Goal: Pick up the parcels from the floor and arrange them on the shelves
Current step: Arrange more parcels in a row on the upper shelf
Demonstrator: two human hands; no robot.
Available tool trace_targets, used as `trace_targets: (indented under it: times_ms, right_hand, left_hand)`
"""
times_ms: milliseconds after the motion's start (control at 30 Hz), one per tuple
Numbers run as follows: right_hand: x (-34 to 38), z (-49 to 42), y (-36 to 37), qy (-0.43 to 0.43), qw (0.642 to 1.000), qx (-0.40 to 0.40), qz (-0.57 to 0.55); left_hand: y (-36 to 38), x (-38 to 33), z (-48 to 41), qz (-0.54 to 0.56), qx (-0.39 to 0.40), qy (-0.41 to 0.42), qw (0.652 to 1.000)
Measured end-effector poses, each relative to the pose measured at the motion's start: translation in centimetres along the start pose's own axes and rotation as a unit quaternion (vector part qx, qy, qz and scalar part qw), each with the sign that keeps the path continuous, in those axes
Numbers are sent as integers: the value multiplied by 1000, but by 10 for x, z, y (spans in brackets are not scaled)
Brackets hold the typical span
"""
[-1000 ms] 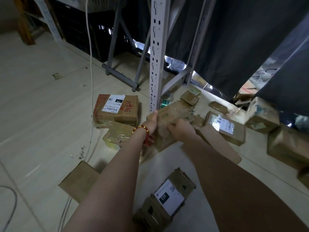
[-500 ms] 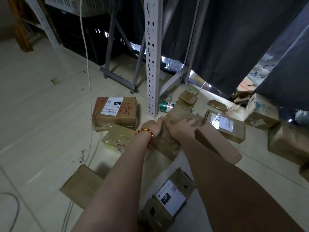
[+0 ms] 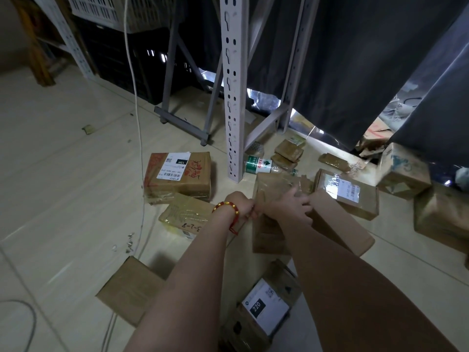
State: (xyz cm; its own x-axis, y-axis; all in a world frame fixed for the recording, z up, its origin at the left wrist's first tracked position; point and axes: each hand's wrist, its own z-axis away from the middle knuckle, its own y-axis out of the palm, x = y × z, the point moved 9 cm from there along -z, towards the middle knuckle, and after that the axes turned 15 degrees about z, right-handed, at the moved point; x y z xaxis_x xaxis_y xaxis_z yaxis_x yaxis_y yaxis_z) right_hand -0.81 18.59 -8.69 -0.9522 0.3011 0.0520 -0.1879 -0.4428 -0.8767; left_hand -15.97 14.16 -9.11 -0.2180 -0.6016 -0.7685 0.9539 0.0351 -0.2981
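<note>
Both hands meet on a taped brown parcel [image 3: 274,184] near the foot of a white shelf post [image 3: 232,97]. The left hand [image 3: 243,208], a bead bracelet [image 3: 227,208] at its wrist, grips the parcel's left edge. The right hand [image 3: 291,208] lies on top, fingers spread. Other boxes lie on the floor [image 3: 63,186]: one labelled 15H [image 3: 177,179] to the left, one labelled 220 [image 3: 266,308] nearest the camera. A green-label bottle [image 3: 257,165] lies beside the post. A dark curtain [image 3: 355,59] hangs behind.
</note>
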Motion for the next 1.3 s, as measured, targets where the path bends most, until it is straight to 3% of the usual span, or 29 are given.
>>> trace_targets:
  times_ms: [333, 533, 733, 933, 1133, 1300]
  right_hand:
    - [-10, 15, -8, -25, 982, -25, -183]
    - [-34, 40, -33, 15, 950, 26, -312]
    - [-10, 105, -120, -42, 951, -21, -307]
    - [43, 214, -204, -111, 951, 27, -289]
    - [65, 336, -298, -225, 951, 11, -211]
    - [99, 440, -380, -296, 926, 5, -234]
  left_hand:
    - [-19, 4, 15, 124, -159, 8, 979]
    - [-24, -25, 68, 133, -142, -47, 980]
    - [-84, -103, 127, 197, -170, -68, 963]
    - [-150, -172, 221, 210, -212, -71, 952]
    - [-224, -218, 332, 290, -254, -113, 916]
    - [-311, -288, 431, 307, -333, -119, 884]
